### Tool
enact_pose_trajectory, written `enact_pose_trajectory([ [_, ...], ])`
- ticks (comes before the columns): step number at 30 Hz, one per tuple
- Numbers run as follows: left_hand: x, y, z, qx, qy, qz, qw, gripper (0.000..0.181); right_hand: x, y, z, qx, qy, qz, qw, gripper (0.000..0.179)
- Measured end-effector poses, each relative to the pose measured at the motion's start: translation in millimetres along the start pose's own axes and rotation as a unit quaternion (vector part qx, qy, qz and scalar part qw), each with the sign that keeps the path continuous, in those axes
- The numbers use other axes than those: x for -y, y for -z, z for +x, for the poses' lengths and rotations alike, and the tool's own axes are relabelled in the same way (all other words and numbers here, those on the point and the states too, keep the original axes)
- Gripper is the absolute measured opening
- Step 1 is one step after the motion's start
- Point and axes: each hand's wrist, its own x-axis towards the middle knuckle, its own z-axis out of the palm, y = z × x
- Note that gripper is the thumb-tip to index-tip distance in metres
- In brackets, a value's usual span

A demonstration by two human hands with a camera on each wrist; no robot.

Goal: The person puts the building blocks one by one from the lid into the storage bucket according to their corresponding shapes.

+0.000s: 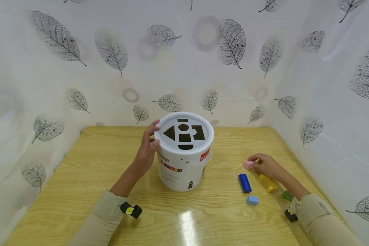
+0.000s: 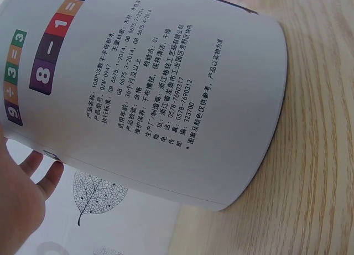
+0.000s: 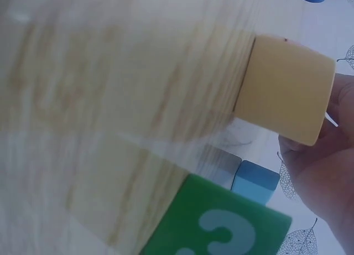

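Observation:
A white lidded bucket stands upright, its grey-white lid pierced with several shaped holes. My left hand grips the lid's rim from the left, thumb in front and fingers further back. In the left wrist view, those fingers lie beside the bucket's printed wall. Off to the right, my right hand pinches a small pink block low over the table. Below that hand lies a yellow block, which fills much of the right wrist view and hides part of the hand.
A dark blue cylinder and a light blue block lie on the wooden table, left of the right forearm. A green block is partly behind that wrist. Leaf-patterned curtains enclose the back and sides.

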Motion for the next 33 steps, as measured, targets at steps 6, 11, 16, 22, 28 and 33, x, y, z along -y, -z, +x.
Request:
enact_pose_trajectory([
  [6,-0.5,-0.5,0.1,-0.003,-0.003,0.002,1.0,0.046,-2,-1,-0.1,-0.006,0.001,-0.01,0.9999,0.026],
  [11,-0.6,-0.5,0.0,-0.003,-0.001,0.004,1.0,0.045,3,0,0.0,-0.009,-0.002,-0.013,0.9999,0.027],
  [16,-0.5,-0.7,0.1,-0.003,-0.003,0.005,1.0,0.045,17,8,0.1,-0.028,0.017,-0.005,0.9995,0.028],
  [22,-0.3,-0.7,0.4,-0.003,-0.005,0.006,1.0,0.045,39,20,0.5,-0.048,0.047,0.004,0.9977,0.033],
  [28,-2.5,-0.8,0.7,-0.001,-0.006,0.004,1.0,0.045,72,33,0.0,-0.07,0.063,0.022,0.9953,0.033],
  [33,-3.8,-0.6,0.2,0.0,-0.004,0.005,1.0,0.045,105,43,-1.3,-0.069,0.078,0.046,0.9936,0.033],
])
